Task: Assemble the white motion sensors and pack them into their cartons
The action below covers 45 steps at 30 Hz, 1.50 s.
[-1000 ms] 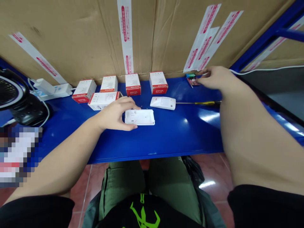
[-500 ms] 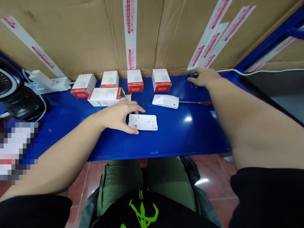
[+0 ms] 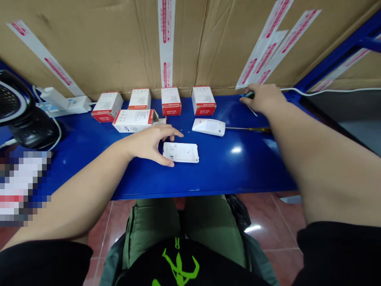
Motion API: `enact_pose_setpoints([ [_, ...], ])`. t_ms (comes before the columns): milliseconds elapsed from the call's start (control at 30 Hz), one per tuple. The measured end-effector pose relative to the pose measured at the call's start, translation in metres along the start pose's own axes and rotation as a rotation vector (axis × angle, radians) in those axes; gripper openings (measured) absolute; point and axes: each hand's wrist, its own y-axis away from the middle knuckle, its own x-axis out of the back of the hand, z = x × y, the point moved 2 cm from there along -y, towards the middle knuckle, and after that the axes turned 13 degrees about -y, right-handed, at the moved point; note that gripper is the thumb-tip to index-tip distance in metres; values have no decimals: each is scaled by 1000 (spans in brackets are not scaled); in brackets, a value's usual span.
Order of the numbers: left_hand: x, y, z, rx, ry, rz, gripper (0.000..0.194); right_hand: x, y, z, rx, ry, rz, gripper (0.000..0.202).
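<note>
My left hand is open, thumb and fingers spread around the left end of a hollow white plastic casing half, which lies inner side up. Whether the thumb touches it is hard to tell. At the table's far right, my right hand is closed on a small screwdriver with a dark green-blue handle; a thin metal shaft shows below the fingers. Between the hands rests a white handheld device. A second screwdriver with a yellowish handle lies with its tip at that device. Tiny screws are scattered nearby.
Several red-and-white boxes stand along the cardboard wall. One opened box lies on its side behind my left hand. A power strip and a black appliance are at the left. A white cable runs at the right.
My right hand has shifted slightly right, and the thin screwdriver shaft now shows below it. My left hand and the white casing half stay in place relative to each other.
</note>
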Motion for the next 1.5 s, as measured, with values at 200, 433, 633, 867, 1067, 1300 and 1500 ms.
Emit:
enact_pose_setpoints([
  [200, 1, 0, -1, 4, 143, 224, 83, 39, 20, -71, -44, -72, 195, 32],
  [433, -10, -8, 13, 105, 866, 257, 75, 22, 84, -182, 846, -283, 14, 22],
  [633, -14, -10, 33, 235, 1088, 203, 63, -37, 103, -208, 1085, -289, 11, 24],
  [867, -17, -15, 29, 302, 1100, 324, 55, -54, 103, -201, 918, -480, 112, 43],
  [1067, -11, -13, 23, 396, 1100, 331, 46, -50, 99, -190, 839, -516, 94, 51],
  [1300, -9, -9, 8, 304, 839, 345, 60, -48, 94, -178, 744, -622, 13, 33],
  [1500, -6, -4, -4, 144, 396, 400, 81, -49, 95, -179, 613, -626, -67, 37],
])
